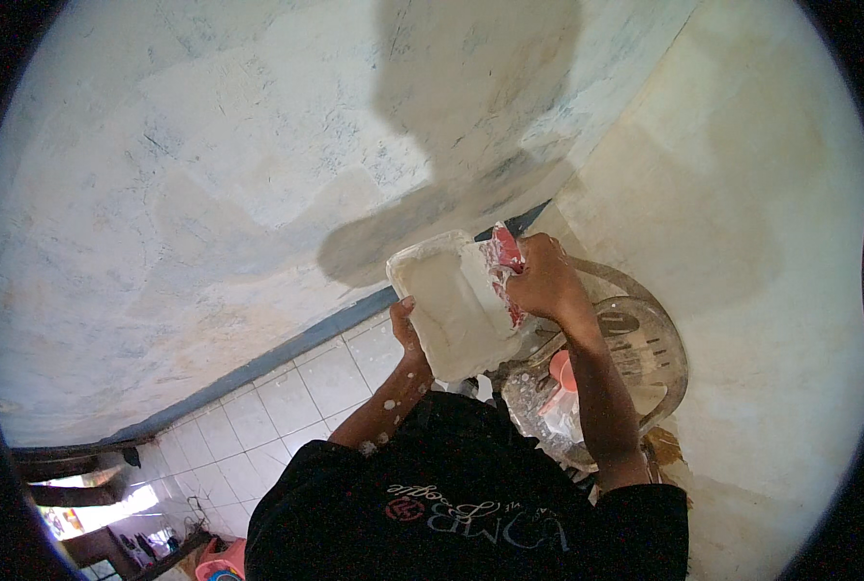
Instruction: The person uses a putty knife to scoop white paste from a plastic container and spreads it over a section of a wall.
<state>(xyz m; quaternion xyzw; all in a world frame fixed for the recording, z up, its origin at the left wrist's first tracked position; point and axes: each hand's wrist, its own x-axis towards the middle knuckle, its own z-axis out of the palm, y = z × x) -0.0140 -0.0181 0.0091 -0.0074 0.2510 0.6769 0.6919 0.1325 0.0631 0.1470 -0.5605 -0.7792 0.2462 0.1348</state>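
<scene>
A white tray (pixel 451 300) of pale paste sits at the middle of the view, its long axis running from 11 to 5 o'clock. At its 8 o'clock side the left hand (pixel 409 334) is clamped on the tray, thumb over the rim; its other fingers are hidden. Between 2 and 3 o'clock, the right hand (pixel 546 276) is closed around a red scraper (pixel 506 250) smeared with paste, its long axis near 12 to 6, the upper end tipped slightly toward 11. A worn chair (pixel 659 353) stands between 3 and 4 o'clock, a pink cup (pixel 561 370) at 4, floor tiles (pixel 330 378) at 8.
</scene>
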